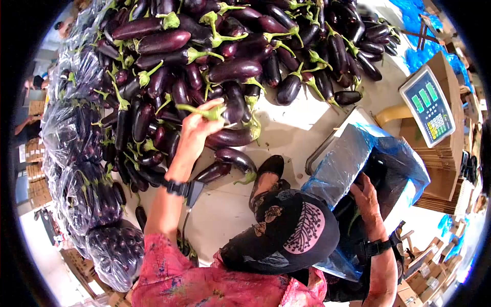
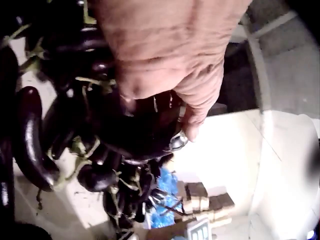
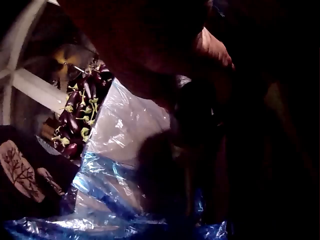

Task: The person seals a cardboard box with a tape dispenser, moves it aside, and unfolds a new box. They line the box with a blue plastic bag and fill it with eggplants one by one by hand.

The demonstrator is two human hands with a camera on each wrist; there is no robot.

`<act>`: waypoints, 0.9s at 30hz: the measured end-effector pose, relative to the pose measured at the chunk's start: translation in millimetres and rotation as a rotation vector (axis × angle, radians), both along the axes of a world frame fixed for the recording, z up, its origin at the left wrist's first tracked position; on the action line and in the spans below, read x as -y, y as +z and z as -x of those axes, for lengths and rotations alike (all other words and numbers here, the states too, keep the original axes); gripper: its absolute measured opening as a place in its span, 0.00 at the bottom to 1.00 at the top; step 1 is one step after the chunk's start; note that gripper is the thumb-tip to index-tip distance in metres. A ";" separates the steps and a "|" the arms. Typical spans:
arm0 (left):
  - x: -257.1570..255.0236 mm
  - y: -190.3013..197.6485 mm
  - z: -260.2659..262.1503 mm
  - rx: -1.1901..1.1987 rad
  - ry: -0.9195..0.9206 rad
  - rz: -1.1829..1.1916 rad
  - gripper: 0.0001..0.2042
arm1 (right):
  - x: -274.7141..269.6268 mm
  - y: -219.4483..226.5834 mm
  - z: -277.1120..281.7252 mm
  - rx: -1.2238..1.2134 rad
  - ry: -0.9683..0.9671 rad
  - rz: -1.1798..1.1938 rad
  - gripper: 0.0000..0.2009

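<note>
My left hand (image 1: 197,128) grips an eggplant (image 2: 145,127) at the front of the heap. The thumb lies along the eggplant's side in the left wrist view, and a green stem end (image 1: 214,112) shows at the fingers in the head view. More dark purple eggplants (image 1: 235,69) lie all round this hand. My right hand (image 1: 364,197) is at the mouth of a blue-tinted clear plastic bag (image 1: 340,161), its fingertips hidden. Dark shapes fill the bag's inside, and the right wrist view is in deep shadow; I cannot tell whether this hand holds anything.
A person's capped head (image 1: 286,233) is below, between the arms. Filled clear bags (image 1: 76,169) line the left side. At right, a scale display (image 1: 428,105) stands by stacked flat cardboard (image 1: 434,171). A pale surface (image 1: 302,128) shows between heap and bag.
</note>
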State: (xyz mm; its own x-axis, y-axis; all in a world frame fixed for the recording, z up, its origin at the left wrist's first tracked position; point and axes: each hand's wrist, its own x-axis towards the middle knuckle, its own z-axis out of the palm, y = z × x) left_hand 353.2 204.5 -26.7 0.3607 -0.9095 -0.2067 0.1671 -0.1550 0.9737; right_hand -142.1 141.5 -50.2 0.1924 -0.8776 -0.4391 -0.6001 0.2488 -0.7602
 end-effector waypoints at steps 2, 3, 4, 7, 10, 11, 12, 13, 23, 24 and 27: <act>-8.0 40.4 16.9 0.027 -0.093 0.205 0.27 | 6.3 25.2 -14.4 -0.055 0.006 0.008 0.21; -9.0 54.3 24.7 0.072 -0.168 0.300 0.28 | 9.7 44.8 -21.6 -0.122 0.021 0.008 0.18; -6.9 66.4 33.6 0.111 -0.239 0.408 0.28 | 9.7 35.3 -12.9 -0.191 0.060 0.278 0.14; 4.5 93.6 68.9 0.313 -0.396 0.707 0.29 | 7.8 123.9 -49.1 0.132 -0.116 -0.042 0.17; 15.6 135.1 119.1 0.340 -0.579 0.856 0.22 | -2.2 172.8 -67.0 0.679 -0.096 -0.309 0.24; 21.1 143.9 138.5 0.321 -0.644 0.951 0.21 | -7.2 182.3 -73.4 0.896 -0.061 -0.368 0.27; 22.2 165.3 155.4 0.394 -0.755 0.911 0.20 | -13.1 183.2 -78.1 1.081 -0.055 -0.427 0.29; 22.5 182.2 169.7 0.474 -0.863 0.868 0.20 | -17.5 183.1 -79.8 1.271 -0.041 -0.486 0.30; 39.8 153.3 148.0 0.143 -0.671 0.174 0.21 | -4.5 185.7 26.7 0.319 -0.374 -0.157 0.32; 41.7 138.7 143.8 0.191 -0.674 0.137 0.20 | -3.7 157.4 38.5 0.130 -0.256 -0.046 0.35; 48.1 91.0 135.4 0.307 -0.668 0.040 0.19 | 0.0 116.0 30.4 -0.295 -0.124 -0.116 0.32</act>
State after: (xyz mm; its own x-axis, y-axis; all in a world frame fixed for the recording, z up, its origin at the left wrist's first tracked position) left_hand 217.9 156.4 64.3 -0.2364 -0.9603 -0.1479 -0.2319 -0.0920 0.9684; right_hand -172.5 141.5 65.8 -0.0628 -0.8276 -0.5578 -0.7495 0.4082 -0.5212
